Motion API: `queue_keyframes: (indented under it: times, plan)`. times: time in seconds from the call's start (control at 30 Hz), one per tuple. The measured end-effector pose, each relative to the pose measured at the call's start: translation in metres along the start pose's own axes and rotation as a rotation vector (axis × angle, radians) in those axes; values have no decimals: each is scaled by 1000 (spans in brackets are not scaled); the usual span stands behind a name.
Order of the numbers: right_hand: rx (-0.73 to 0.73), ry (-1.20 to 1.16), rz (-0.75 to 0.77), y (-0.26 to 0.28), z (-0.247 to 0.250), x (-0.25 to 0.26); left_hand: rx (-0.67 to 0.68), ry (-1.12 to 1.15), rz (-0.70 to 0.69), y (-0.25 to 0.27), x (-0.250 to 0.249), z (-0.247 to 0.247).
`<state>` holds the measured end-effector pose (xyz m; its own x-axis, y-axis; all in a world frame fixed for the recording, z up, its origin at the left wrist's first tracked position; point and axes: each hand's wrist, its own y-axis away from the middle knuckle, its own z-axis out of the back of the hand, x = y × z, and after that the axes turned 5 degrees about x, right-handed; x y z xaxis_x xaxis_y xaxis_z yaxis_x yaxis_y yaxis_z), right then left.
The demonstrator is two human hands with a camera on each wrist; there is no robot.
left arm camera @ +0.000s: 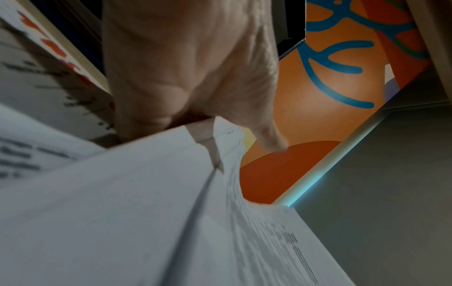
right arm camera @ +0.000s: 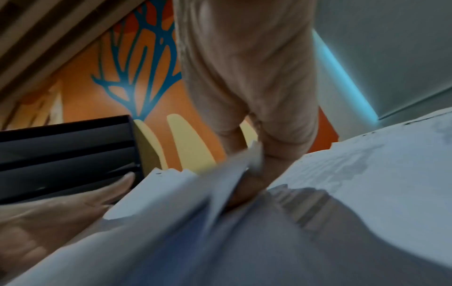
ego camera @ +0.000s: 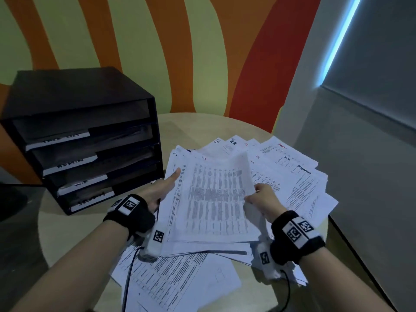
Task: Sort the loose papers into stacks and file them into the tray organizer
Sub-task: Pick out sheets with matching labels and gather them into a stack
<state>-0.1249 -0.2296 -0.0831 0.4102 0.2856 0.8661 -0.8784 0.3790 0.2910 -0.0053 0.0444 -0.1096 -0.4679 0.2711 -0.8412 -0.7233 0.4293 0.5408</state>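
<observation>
The table (ego camera: 94, 239) was round, pale wood, smooth enough that paper would slide on it. At its left stood the organizer (ego camera: 83, 131), a black box of four stacked trays, each with a white handwritten label on its front lip; I could not see any papers inside the trays.

The papers (ego camera: 299, 176) lay fanned over the right and near part of the table, thin white printed sheets, some with red or black headings scrawled at the top. Those headings were what I judged I should sort by, matching them to the tray labels.

I held a stack (ego camera: 211, 199) just above the pile, its top sheet a dense printed table. My left hand (ego camera: 162, 190) gripped its left edge, thumb on top, fingers under. My right hand (ego camera: 263, 199) pinched the top sheet's right edge, which curled up limp.

To do this well, I thought, I should peel one sheet only, read its heading before letting go, and keep the left grip firm so the stack did not splay.
</observation>
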Motion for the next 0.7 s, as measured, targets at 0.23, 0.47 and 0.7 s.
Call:
queue_keyframes:
  times: [0.23, 0.47, 0.7]
  plan:
    - [58, 53, 35, -10, -15, 10, -77, 2, -201, 6, 4, -17]
    - [134, -330, 158, 1, 7, 49, -78, 106, -595, 63, -55, -28]
    - [-51, -383, 613, 32, 9, 89, -48, 58, -956, 102, -97, -33]
